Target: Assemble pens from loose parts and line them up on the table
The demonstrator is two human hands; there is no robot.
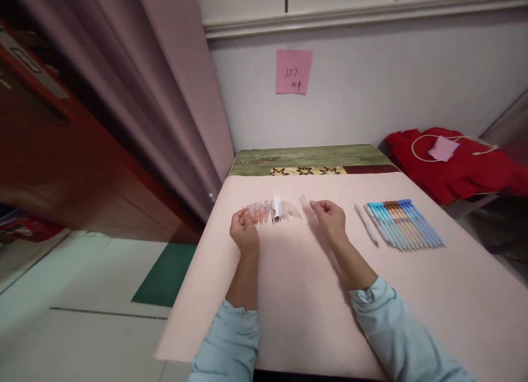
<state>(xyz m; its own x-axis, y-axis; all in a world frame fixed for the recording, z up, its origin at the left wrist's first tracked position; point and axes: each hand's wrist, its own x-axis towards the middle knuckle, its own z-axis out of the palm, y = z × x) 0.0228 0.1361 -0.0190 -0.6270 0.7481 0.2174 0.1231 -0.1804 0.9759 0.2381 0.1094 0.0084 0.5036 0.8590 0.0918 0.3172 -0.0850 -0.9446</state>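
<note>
My left hand (244, 230) is closed in a pinch at the left end of a fanned row of slim pink pens (263, 211). Whatever its fingertips grip blends into that row. White pens with dark tips (276, 206) lie in the middle, and pale cream ones (291, 209) spread to their right. In my right hand (331, 219), a pale, whitish pen (304, 201) is pinched between thumb and fingers, apart from the row. Farther right, a single light grey pen (366, 225) lies beside a neat row of blue and brown-topped pens (406, 225).
A pale pink cover (289, 305) lies over the table, with a green patterned strip (305, 156) at its far edge. A pink note (294, 72) is stuck to the wall. Red cloth (474, 170) with a white cable lies at right; a curtain (181, 96) hangs at left.
</note>
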